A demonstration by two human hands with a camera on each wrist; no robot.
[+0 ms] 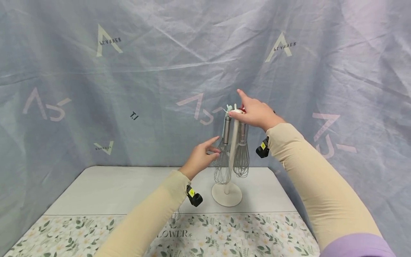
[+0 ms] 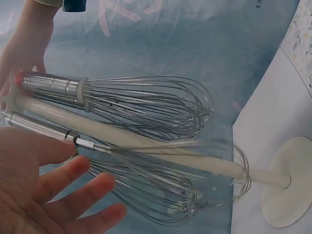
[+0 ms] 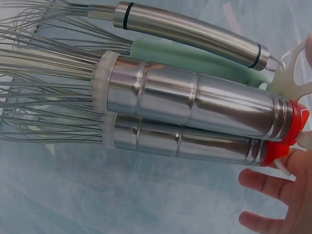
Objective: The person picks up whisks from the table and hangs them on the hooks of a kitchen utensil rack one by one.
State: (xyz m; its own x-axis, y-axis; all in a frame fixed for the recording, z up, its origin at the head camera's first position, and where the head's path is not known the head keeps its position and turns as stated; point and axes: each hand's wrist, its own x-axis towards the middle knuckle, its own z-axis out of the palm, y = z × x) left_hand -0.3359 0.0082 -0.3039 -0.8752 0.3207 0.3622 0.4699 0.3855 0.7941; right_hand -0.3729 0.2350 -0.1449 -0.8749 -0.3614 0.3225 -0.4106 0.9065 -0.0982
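A cream stand (image 1: 227,196) with a round base and hooked top holds several whisks. My right hand (image 1: 255,112) is at its top; the thumb and a finger hold the hooked head from either side, the index finger sticking up. Two steel-handled whisks (image 3: 195,97) with red ends hang nearest that hand. Beyond them hang a steel-handled whisk with black rings (image 3: 190,34) and a mint-green-handled whisk (image 3: 195,61). My left hand (image 1: 200,157) is beside the black-ringed whisk (image 2: 44,126), fingers spread and straight, holding nothing. That whisk's wires look blurred in the left wrist view.
Another whisk (image 1: 176,216) lies on the table, mostly hidden behind my left forearm. A white table (image 1: 128,189) has a floral cloth (image 1: 257,235) along its front. A grey-blue printed curtain (image 1: 160,64) hangs behind and at both sides.
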